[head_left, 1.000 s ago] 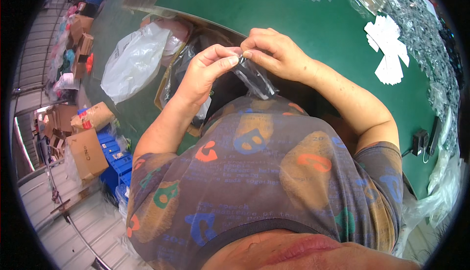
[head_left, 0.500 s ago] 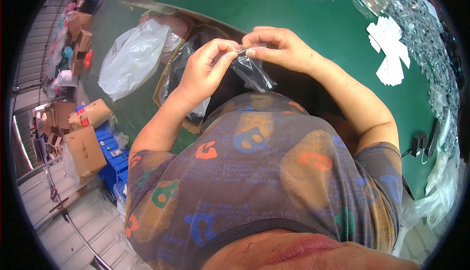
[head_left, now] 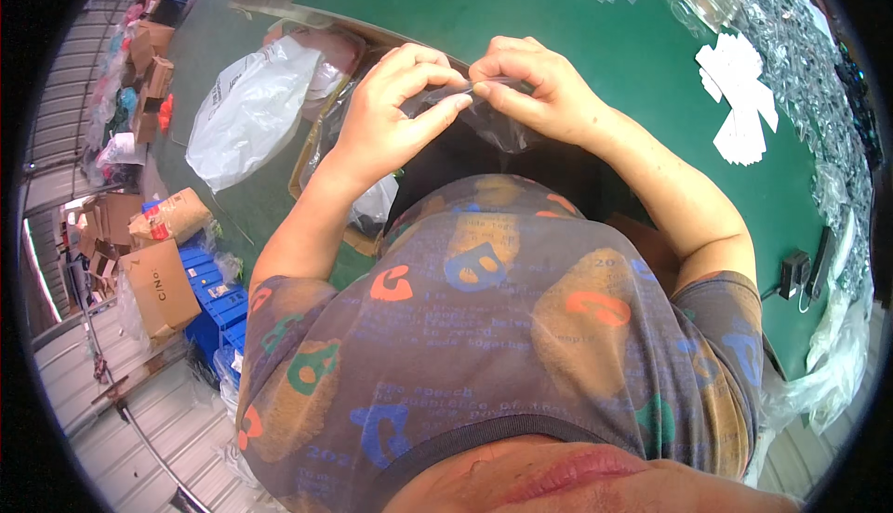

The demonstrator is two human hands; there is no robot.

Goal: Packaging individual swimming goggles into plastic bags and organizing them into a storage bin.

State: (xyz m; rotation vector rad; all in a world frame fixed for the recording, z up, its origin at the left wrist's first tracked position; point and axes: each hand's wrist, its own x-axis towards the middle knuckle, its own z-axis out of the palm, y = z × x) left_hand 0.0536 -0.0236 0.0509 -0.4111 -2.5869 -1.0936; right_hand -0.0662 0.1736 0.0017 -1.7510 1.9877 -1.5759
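Observation:
A small clear plastic bag [head_left: 507, 130] hangs between my hands, above my lap and by the table's near edge. My right hand [head_left: 544, 90] pinches its upper edge between thumb and forefinger. My left hand [head_left: 395, 108] is at the same edge, thumb and forefinger curled around the film, their tips close to the right fingertips. Whether anything lies inside the bag cannot be made out. Below the left hand, an open cardboard box [head_left: 299, 173] lined with clear plastic is partly hidden by my forearm.
The green table [head_left: 595, 57] carries a fanned stack of white cards [head_left: 739, 94] and a large heap of clear packets [head_left: 791, 57] along its right side. A white plastic sack [head_left: 251, 113] lies left of the box. Blue crates [head_left: 212, 285] and a carton [head_left: 160, 288] stand at lower left.
Both hands have risen slightly, and the left fingers have spread from a tight pinch. The bag has lifted with them and now hangs closer beneath the right hand.

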